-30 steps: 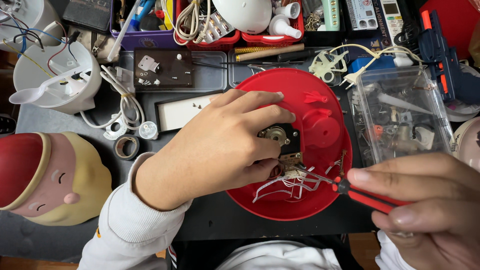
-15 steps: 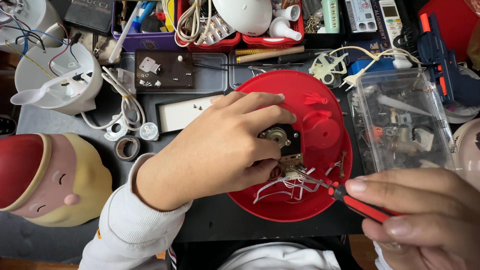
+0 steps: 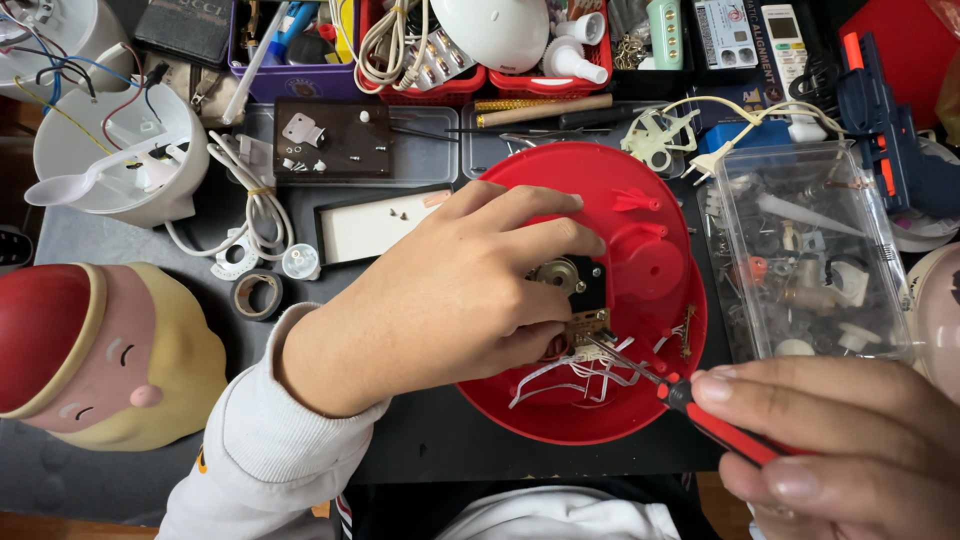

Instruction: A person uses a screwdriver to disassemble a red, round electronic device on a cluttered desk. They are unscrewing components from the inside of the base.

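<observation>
Under my left hand [image 3: 450,300], whose fingers pin the small motor [image 3: 560,277] inside the red shell [image 3: 640,190], my right hand [image 3: 840,450] grips the red-handled screwdriver [image 3: 715,425], which I'd keep square on the circuit board [image 3: 590,325].

At the lower left of the frame, the left hand [image 3: 450,300] emerges bare from a white sweatshirt sleeve with a ribbed cuff and a small orange mark. The right hand [image 3: 840,450], lower right, is bare too.

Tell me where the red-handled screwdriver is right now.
In the head view, the red-handled screwdriver is at lower right, held in the right hand, its tip reaching the small circuit board inside the red round shell, just below the left hand.
</observation>
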